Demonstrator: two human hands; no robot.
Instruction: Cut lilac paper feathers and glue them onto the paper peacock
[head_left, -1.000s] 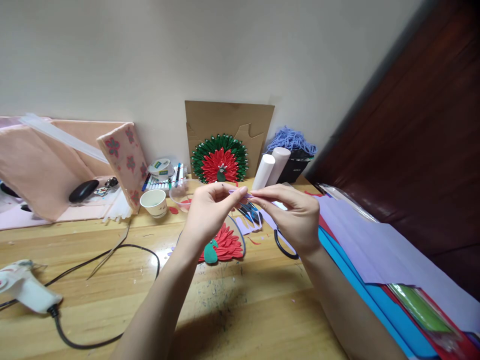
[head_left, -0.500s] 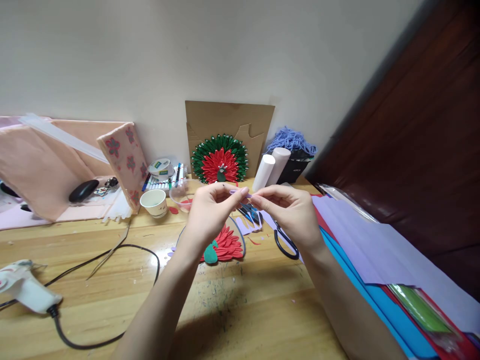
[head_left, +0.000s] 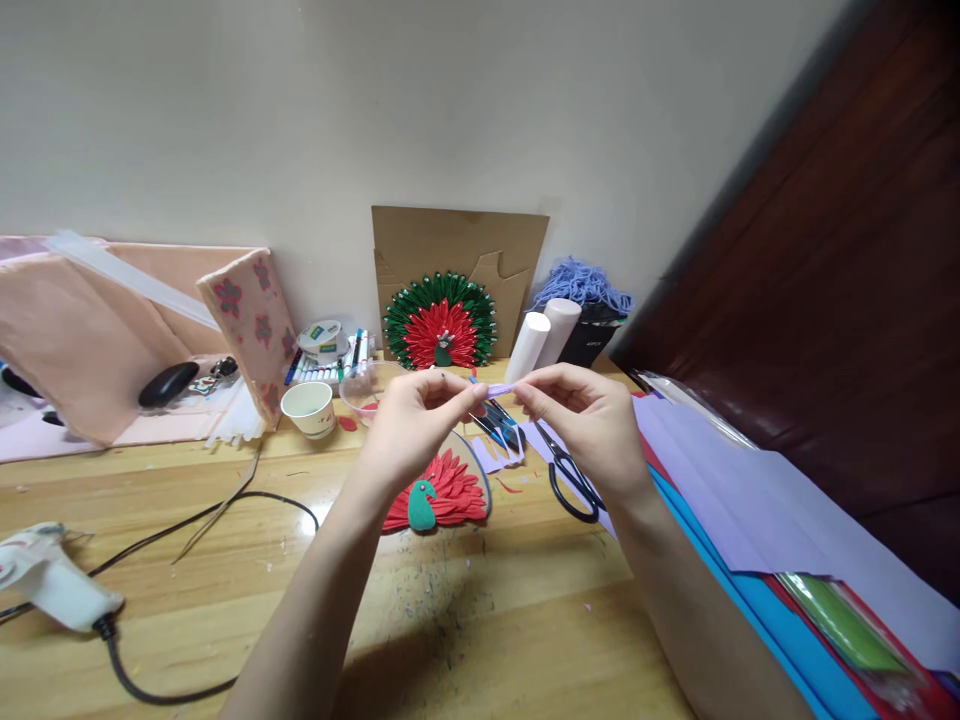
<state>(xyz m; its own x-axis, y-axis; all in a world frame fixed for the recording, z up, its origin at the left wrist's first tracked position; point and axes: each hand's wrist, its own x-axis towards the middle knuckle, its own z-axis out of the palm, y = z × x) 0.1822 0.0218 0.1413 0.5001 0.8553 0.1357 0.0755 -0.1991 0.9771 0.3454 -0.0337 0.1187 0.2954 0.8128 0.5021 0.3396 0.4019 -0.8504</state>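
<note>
Over the wooden tabletop (head_left: 525, 630), the left hand (head_left: 409, 425) and right hand (head_left: 592, 425) have edged apart, fingertips pinching opposite ends of a small purple strip (head_left: 500, 391), baring its middle.

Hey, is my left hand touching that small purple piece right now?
Touching. The head view shows the left hand pinching one end of the small purple piece, with no gap between them.

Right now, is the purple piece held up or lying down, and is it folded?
Held up: your left hand and right hand pinch the purple piece at opposite ends. Whether it's folded, I cannot tell.
</note>
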